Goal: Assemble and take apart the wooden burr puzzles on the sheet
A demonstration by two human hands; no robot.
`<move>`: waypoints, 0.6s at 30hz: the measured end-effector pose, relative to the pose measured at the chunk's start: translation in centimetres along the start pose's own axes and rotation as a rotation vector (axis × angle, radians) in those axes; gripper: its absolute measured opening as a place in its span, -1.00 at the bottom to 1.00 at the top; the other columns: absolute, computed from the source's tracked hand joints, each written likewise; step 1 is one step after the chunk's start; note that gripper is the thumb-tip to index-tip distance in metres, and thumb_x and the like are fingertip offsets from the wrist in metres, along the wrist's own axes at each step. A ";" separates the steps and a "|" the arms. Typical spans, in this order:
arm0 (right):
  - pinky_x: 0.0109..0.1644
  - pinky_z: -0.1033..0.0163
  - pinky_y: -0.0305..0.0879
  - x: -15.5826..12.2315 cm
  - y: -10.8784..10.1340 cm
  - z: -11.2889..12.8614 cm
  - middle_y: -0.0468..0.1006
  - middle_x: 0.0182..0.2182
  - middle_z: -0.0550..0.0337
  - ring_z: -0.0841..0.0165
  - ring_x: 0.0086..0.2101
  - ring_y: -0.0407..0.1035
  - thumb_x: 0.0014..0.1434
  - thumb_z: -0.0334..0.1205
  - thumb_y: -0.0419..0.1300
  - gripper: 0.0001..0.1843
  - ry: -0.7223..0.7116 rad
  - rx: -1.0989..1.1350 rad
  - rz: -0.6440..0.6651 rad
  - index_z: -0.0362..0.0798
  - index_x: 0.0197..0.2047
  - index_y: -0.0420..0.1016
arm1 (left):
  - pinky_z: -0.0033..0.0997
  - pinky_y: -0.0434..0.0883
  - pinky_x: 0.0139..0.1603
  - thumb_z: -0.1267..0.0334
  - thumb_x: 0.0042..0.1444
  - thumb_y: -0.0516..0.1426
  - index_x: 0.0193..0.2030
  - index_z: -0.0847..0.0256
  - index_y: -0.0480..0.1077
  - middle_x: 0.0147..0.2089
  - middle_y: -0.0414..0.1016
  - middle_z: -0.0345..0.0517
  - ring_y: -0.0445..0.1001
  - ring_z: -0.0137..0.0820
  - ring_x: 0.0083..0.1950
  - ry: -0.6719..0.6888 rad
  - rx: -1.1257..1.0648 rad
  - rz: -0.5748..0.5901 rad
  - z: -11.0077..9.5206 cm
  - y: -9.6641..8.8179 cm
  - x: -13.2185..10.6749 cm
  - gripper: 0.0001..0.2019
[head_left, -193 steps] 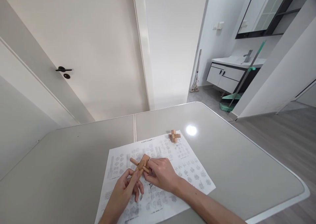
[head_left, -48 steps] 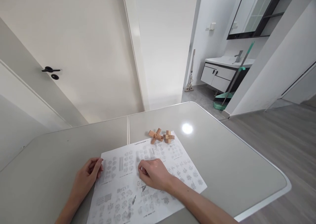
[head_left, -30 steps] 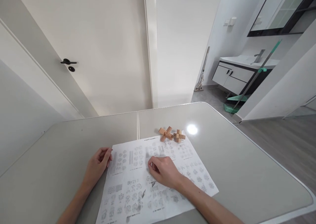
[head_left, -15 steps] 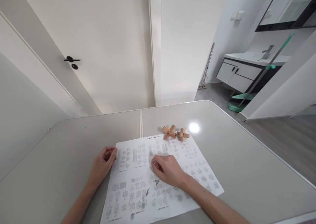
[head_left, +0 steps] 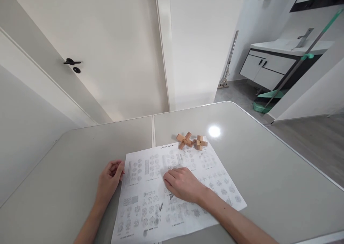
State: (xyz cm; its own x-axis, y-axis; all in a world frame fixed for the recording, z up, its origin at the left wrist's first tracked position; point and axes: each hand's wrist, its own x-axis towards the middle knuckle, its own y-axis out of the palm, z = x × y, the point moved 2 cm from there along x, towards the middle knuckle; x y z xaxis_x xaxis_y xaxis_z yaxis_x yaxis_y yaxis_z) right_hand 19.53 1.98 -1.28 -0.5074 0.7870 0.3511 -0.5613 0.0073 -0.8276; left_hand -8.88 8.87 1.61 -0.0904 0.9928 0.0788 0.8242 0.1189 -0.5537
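Observation:
A white printed sheet (head_left: 150, 219) with rows of small grey diagrams lies flat on the table. Beside its left edge rests my left hand (head_left: 109, 176), fingers loosely curled and thumb closed against them, with nothing visible in it. My right hand (head_left: 184, 184) lies on the middle of the sheet, its fingers folded in and nothing showing between them. Beyond it, at the sheet's far edge, are two wooden interlocking puzzles: a flatter, splayed one (head_left: 184, 140) on the left and a compact cross-shaped one (head_left: 200, 142) on the right. Neither hand touches them.
The grey table (head_left: 268, 186) has a seam running away from me and a bright light reflection near the puzzles. Past the table stands a white door (head_left: 123, 50) with a black handle. A sink cabinet (head_left: 268, 68), a mop and a green dustpan (head_left: 262, 107) are at the right.
The view has shifted slightly. My left hand sits a little farther from the sheet's edge, and my right hand's fingers have folded down more onto the paper. The puzzles stay put.

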 end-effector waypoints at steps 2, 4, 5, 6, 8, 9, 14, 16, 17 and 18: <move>-0.47 0.23 -0.15 -0.1 0.1 -0.1 0.38 -0.55 0.19 0.39 -0.57 0.05 0.37 -0.44 -0.10 -0.64 -0.016 -0.018 -0.007 -0.03 -0.41 0.34 | -0.46 0.33 -0.46 -0.11 0.18 0.17 -0.17 0.16 0.39 -0.49 0.41 -0.29 0.30 -0.45 -0.55 0.002 0.017 0.012 0.1 0.2 0.3 -0.65; -0.47 0.23 -0.15 -0.1 0.1 -0.2 0.38 -0.55 0.19 0.39 -0.56 0.04 0.37 -0.45 -0.10 -0.66 -0.022 -0.022 -0.011 -0.03 -0.41 0.33 | -0.46 0.33 -0.47 -0.11 0.18 0.17 -0.17 0.16 0.39 -0.48 0.41 -0.29 0.30 -0.45 -0.55 0.006 0.025 0.018 0.0 0.3 0.5 -0.64; -0.47 0.24 -0.14 -0.2 0.1 -0.2 0.38 -0.54 0.19 0.39 -0.56 0.05 0.37 -0.45 -0.09 -0.66 -0.020 -0.020 -0.012 -0.03 -0.40 0.33 | -0.46 0.33 -0.47 -0.12 0.18 0.17 -0.18 0.16 0.39 -0.48 0.41 -0.29 0.30 -0.45 -0.55 0.008 0.027 0.016 -0.1 0.4 0.5 -0.64; -0.46 0.24 -0.13 -0.2 0.0 -0.2 0.38 -0.54 0.19 0.39 -0.56 0.06 0.37 -0.44 -0.09 -0.66 -0.017 -0.017 -0.009 -0.03 -0.40 0.33 | -0.46 0.32 -0.48 -0.12 0.18 0.17 -0.18 0.16 0.39 -0.48 0.40 -0.30 0.30 -0.45 -0.55 0.008 0.029 0.014 -0.2 0.4 0.5 -0.64; -0.45 0.24 -0.12 -0.2 -0.2 -0.2 0.39 -0.53 0.19 0.39 -0.56 0.08 0.38 -0.43 -0.08 -0.67 -0.003 -0.009 -0.004 -0.02 -0.40 0.33 | -0.47 0.32 -0.48 -0.12 0.17 0.17 -0.19 0.17 0.39 -0.49 0.40 -0.30 0.30 -0.46 -0.56 0.006 0.033 0.010 -0.4 0.5 0.5 -0.63; -0.45 0.24 -0.12 -0.2 -0.3 -0.2 0.39 -0.53 0.19 0.39 -0.56 0.09 0.38 -0.43 -0.08 -0.67 0.007 -0.004 -0.006 -0.02 -0.40 0.33 | -0.47 0.32 -0.49 -0.13 0.16 0.17 -0.19 0.17 0.40 -0.49 0.40 -0.30 0.30 -0.46 -0.56 0.005 0.034 0.006 -0.4 0.5 0.5 -0.63; -0.46 0.24 -0.11 0.1 -0.6 -0.2 0.43 -0.52 0.19 0.39 -0.55 0.16 0.36 -0.44 -0.05 -0.71 0.054 0.019 -0.032 -0.03 -0.36 0.35 | -0.46 0.35 -0.49 -0.15 0.14 0.17 -0.20 0.17 0.41 -0.50 0.40 -0.29 0.31 -0.45 -0.56 0.003 0.044 0.004 -0.7 0.4 0.6 -0.61; -0.46 0.25 -0.08 0.1 -0.5 -0.3 0.45 -0.50 0.20 0.39 -0.54 0.19 0.37 -0.43 -0.04 -0.74 0.063 0.004 -0.029 -0.03 -0.33 0.35 | -0.45 0.37 -0.47 -0.16 0.15 0.16 -0.20 0.17 0.41 -0.51 0.41 -0.28 0.33 -0.44 -0.55 0.011 0.065 0.010 -0.7 0.4 0.6 -0.60; -0.46 0.26 -0.07 0.0 -0.4 -0.4 0.45 -0.49 0.21 0.40 -0.53 0.21 0.37 -0.43 -0.04 -0.75 0.065 -0.007 -0.026 -0.03 -0.32 0.35 | -0.45 0.38 -0.46 -0.17 0.15 0.15 -0.20 0.17 0.41 -0.50 0.41 -0.27 0.35 -0.43 -0.55 0.012 0.080 0.014 -0.7 0.3 0.6 -0.60; -0.45 0.27 -0.05 0.0 -0.3 -0.5 0.46 -0.49 0.22 0.40 -0.53 0.23 0.37 -0.43 -0.03 -0.76 0.067 -0.021 -0.024 -0.03 -0.31 0.34 | -0.44 0.39 -0.45 -0.18 0.15 0.15 -0.19 0.17 0.41 -0.50 0.42 -0.27 0.36 -0.42 -0.54 0.012 0.095 0.018 -0.7 0.3 0.7 -0.59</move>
State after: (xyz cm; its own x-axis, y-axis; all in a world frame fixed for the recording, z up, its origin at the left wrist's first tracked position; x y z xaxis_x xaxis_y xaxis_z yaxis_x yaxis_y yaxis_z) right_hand 20.01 2.26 -1.25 -0.4486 0.8261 0.3410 -0.5587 0.0386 -0.8285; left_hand -8.34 9.54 2.11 -0.0685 0.9946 0.0774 0.7685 0.1021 -0.6316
